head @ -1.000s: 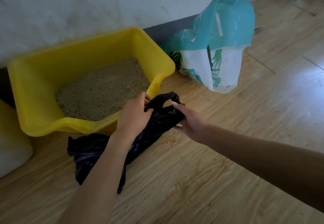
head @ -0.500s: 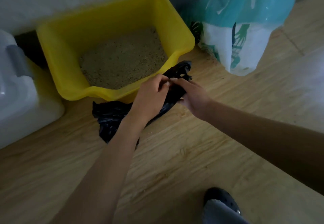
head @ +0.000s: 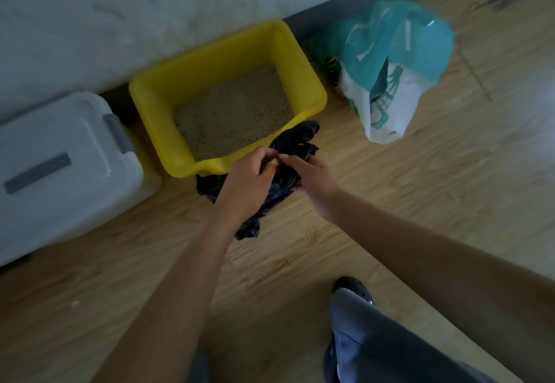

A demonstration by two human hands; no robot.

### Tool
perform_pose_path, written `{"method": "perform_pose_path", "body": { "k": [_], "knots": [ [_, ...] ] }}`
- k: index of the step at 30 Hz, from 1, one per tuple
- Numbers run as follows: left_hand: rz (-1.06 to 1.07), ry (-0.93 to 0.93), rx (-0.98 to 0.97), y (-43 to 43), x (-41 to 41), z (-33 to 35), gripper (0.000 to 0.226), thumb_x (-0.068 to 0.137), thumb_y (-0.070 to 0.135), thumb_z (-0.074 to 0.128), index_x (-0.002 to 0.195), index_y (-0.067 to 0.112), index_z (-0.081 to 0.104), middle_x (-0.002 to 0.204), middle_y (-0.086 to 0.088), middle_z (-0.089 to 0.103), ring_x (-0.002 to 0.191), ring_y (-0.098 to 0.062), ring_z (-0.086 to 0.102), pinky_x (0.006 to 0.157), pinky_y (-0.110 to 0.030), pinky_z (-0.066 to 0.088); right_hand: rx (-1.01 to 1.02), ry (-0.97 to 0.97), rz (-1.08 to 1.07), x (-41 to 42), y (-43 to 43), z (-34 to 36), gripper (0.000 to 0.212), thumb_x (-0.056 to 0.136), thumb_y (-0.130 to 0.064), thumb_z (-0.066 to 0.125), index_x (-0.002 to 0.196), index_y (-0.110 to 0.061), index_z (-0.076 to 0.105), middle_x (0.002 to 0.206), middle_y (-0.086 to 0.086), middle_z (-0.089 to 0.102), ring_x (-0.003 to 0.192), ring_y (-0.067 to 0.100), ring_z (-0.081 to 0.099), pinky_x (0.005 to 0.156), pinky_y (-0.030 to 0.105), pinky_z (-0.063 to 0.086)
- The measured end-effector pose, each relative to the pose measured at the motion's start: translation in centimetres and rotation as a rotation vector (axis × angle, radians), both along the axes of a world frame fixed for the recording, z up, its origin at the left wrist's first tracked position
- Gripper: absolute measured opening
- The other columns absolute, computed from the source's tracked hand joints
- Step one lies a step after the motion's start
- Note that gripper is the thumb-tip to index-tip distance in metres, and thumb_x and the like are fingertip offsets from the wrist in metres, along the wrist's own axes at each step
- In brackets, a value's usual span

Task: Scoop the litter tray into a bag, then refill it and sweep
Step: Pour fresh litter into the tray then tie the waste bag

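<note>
Litter tray (head: 156,112), a deep rectangle of bright yellow moulded plastic with a smooth rolled rim, sits on the floor against a scuffed pale wall (head: 120,7), just beyond the grip. It holds a flat bed of sandy, grainy litter (head: 234,112), apparently not yet scooped.

Well to the left of the grip stands a white plastic storage bin (head: 60,157) with a lid and grey clasps, beside the tray.

At the centre, a thin, crinkled black bag (head: 300,138) lies partly on the floor against the tray's near wall. The left hand (head: 249,178) pinches its film between curled fingertips. The right hand (head: 312,172) meets it fingertip to fingertip and grips the same bunched plastic from the other side. This grip probably serves to rub the layers apart and open the bag's mouth, kept close to the tray so scooped litter has a short trip.

Right of the grip and apart from it slumps a glossy teal and white plastic bag (head: 396,52). Below the grip, a dark shoe (head: 351,288) rests on the wood-grain floor (head: 420,187).
</note>
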State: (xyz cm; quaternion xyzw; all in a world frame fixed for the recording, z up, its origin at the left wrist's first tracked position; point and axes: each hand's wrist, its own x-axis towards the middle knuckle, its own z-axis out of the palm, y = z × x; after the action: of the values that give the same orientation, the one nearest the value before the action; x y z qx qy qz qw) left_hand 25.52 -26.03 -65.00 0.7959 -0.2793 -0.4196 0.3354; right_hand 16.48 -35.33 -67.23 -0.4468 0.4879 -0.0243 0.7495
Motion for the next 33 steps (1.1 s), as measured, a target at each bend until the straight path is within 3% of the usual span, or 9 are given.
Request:
{"method": "perform_pose_path", "body": {
  "k": [4, 8, 11, 16, 19, 23, 27, 29, 33],
  "knots": [
    [0.001, 0.012, 0.031, 0.7, 0.3, 3.1, 0.024, 0.102, 0.030, 0.040, 0.121, 0.025, 0.053, 0.103, 0.009, 0.056, 0.086, 0.002, 0.054, 0.067, -0.014, 0.043, -0.031, 0.010, 0.086, 0.1, 1.0, 2.8, 0.010, 0.096, -0.019, 0.056, 0.093, -0.020, 0.065, 0.088, -0.002, 0.068, 0.082, 0.012, 0.065, 0.079, 0.030, 0.053],
    [-0.021, 0.009, 0.083, 1.1, 0.3, 6.2, 0.029, 0.102, 0.029, 0.039, 0.129, 0.023, 0.048, 0.106, 0.005, 0.056, 0.088, -0.011, 0.057, 0.070, -0.026, 0.048, -0.036, 0.038, 0.197, -0.1, 2.4, 5.9, 0.010, 0.095, -0.024, 0.056, 0.089, -0.023, 0.064, 0.086, -0.001, 0.066, 0.080, 0.012, 0.066, 0.080, 0.030, 0.053],
    [0.024, 0.071, 0.110, 1.7, 0.1, 8.4, 0.031, 0.102, 0.028, 0.038, 0.131, 0.023, 0.046, 0.104, -0.003, 0.061, 0.087, -0.026, 0.063, 0.076, -0.043, 0.053, 0.013, 0.021, 0.191, -0.2, 3.4, 8.9, 0.018, 0.097, -0.019, 0.052, 0.081, -0.021, 0.060, 0.068, -0.006, 0.063, 0.054, -0.002, 0.062, 0.054, 0.013, 0.049],
    [0.101, 0.098, 0.144, 2.1, -0.9, 12.5, 0.033, 0.102, 0.025, 0.037, 0.132, 0.018, 0.050, 0.090, -0.007, 0.063, 0.086, -0.036, 0.061, 0.062, -0.034, 0.041, -0.051, 0.044, 0.247, -0.6, 4.9, 13.8, 0.044, 0.098, -0.015, 0.048, 0.056, -0.017, 0.038, 0.033, -0.013, 0.037, 0.030, 0.002, 0.032, 0.035, 0.012, 0.023],
    [0.111, 0.105, 0.133, 2.2, -1.2, 15.1, 0.031, 0.101, 0.021, 0.038, 0.126, 0.015, 0.055, 0.087, 0.009, 0.058, 0.080, -0.022, 0.062, 0.062, -0.029, 0.044, -0.074, 0.043, 0.278, -0.8, 5.4, 15.6, 0.046, 0.098, -0.013, 0.048, 0.055, -0.016, 0.033, 0.040, -0.010, 0.031, 0.034, 0.004, 0.025, 0.038, 0.014, 0.020],
    [0.128, 0.112, 0.138, 2.5, -1.6, 18.5, 0.028, 0.101, 0.022, 0.040, 0.122, 0.018, 0.058, 0.092, 0.014, 0.054, 0.077, 0.001, 0.053, 0.069, -0.024, 0.047, -0.099, 0.064, 0.324, -1.2, 5.9, 18.7, 0.042, 0.096, -0.013, 0.050, 0.056, -0.016, 0.037, 0.046, -0.009, 0.035, 0.039, 0.002, 0.028, 0.043, 0.017, 0.022],
    [0.160, 0.139, 0.126, 3.0, -2.2, 21.6, 0.020, 0.100, 0.025, 0.041, 0.109, 0.023, 0.059, 0.093, 0.009, 0.060, 0.082, -0.002, 0.056, 0.070, -0.024, 0.047, -0.113, 0.025, 0.367, -1.9, 5.9, 22.9, 0.033, 0.095, -0.012, 0.050, 0.063, -0.008, 0.045, 0.051, -0.004, 0.041, 0.046, 0.008, 0.036, 0.044, 0.015, 0.024],
    [0.176, 0.151, 0.113, 3.3, -2.6, 23.0, 0.017, 0.100, 0.024, 0.042, 0.104, 0.026, 0.059, 0.094, 0.008, 0.061, 0.085, -0.003, 0.058, 0.067, -0.022, 0.047, -0.123, 0.008, 0.371, -2.1, 6.1, 24.4, 0.024, 0.094, -0.016, 0.052, 0.073, -0.004, 0.052, 0.063, 0.008, 0.042, 0.057, 0.017, 0.037, 0.050, 0.023, 0.025],
    [0.181, 0.158, 0.087, 3.1, -3.3, 27.0, 0.018, 0.099, 0.023, 0.044, 0.103, 0.023, 0.061, 0.092, 0.005, 0.064, 0.085, -0.007, 0.061, 0.061, -0.015, 0.042, -0.122, -0.027, 0.342, -2.7, 5.8, 28.2, 0.022, 0.092, -0.017, 0.053, 0.070, -0.013, 0.051, 0.064, 0.007, 0.043, 0.060, 0.019, 0.038, 0.058, 0.034, 0.027]
  ]
}}
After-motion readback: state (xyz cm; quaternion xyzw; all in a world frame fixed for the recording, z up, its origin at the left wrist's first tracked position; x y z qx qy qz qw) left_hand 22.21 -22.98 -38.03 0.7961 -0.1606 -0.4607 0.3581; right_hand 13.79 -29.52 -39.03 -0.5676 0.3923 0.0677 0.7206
